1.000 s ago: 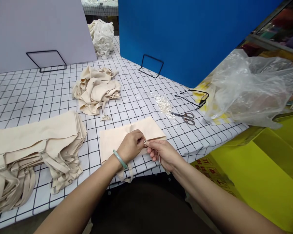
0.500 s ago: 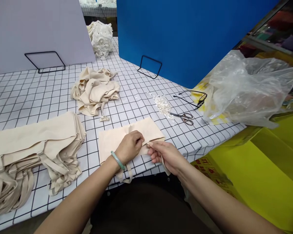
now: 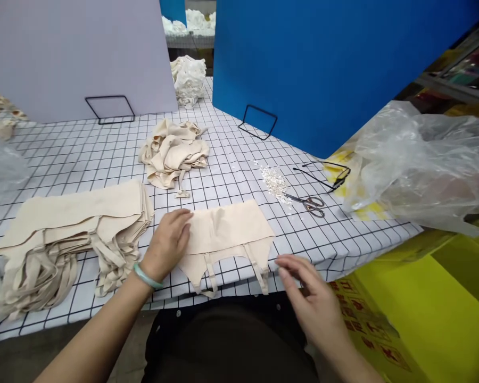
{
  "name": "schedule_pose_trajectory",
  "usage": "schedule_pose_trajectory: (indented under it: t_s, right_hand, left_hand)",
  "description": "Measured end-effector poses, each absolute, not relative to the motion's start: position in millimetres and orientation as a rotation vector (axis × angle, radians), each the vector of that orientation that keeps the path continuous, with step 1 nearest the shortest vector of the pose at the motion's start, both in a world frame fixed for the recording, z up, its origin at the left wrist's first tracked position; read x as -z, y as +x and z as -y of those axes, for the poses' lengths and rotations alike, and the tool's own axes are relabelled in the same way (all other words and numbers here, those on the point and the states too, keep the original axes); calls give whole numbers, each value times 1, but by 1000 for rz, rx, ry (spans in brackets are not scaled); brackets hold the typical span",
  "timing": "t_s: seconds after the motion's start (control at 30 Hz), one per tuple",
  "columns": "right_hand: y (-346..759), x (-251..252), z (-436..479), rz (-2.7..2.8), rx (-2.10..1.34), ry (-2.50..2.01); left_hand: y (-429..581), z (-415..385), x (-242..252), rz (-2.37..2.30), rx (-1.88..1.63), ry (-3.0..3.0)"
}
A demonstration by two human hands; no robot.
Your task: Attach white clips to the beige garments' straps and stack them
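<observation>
A beige camisole [image 3: 229, 230] lies folded on the checked tablecloth in front of me, its thin straps [image 3: 211, 274] hanging toward the table's front edge. At the camisole's left edge, my left hand [image 3: 168, 239], with a green bangle on the wrist, has its fingers bent together on the fabric; part of the grip is hidden. Just off the right corner, my right hand [image 3: 309, 290] is empty, thumb and fingers apart. Left of my left hand is a neat stack of similar beige camisoles [image 3: 83, 207], straps drooping forward.
Beyond the camisole sits a crumpled beige garment pile [image 3: 175, 151]. Scissors [image 3: 309, 204] lie by small white scraps [image 3: 273, 180] and black glasses [image 3: 329, 181]. Purple [image 3: 104, 48] and blue panels [image 3: 303, 69] stand behind. At right are clear plastic [image 3: 419, 159] and a yellow box [image 3: 431, 303].
My right hand has let go of the camisole's edge and moved right, opening. My left hand has shifted to the camisole's left edge. The camisole's lower part and straps now lie spread out.
</observation>
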State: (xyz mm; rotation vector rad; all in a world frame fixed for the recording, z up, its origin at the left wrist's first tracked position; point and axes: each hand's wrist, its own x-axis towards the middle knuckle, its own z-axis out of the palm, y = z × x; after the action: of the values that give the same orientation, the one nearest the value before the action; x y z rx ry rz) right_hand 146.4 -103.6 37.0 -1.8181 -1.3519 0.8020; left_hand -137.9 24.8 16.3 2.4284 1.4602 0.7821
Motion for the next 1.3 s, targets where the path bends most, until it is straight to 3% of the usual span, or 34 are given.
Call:
schedule_pose_trajectory:
  t_s: [0.13,0.27,0.53,0.63,0.73,0.87,1.0,1.3]
  right_hand:
    - [166,-35,24,1589,-515,-1839]
    - [163,-15,-49,1813,-383,-1984]
    - [157,-12,-58,1723,-667,-1924]
    - [158,-20,-49,1486,-958,-1769]
    - [160,-26,-39,1252,-1218,-1603]
    - [170,-39,-25,1204,-1238,-1586]
    - [168,-71,-27,1121,-1169,-1387]
    - [11,-165,-61,1337,-1153,-731]
  left_hand:
    - [-148,-41,-28,-1969,-288,2246]
    - [-145,-53,-38,-1929,-58,2083]
    - [-157,-43,-43,-1851,-400,1713]
    - [-157,-43,-40,-1714,-465,1565]
    - [-154,-33,-38,-1541,-731,1291]
    - [-150,-2,-48,-1164,-1059,1007]
    - [-172,32,-90,-998,-1149,1109]
    - [-310,66,-205,-1373,-1511,1375]
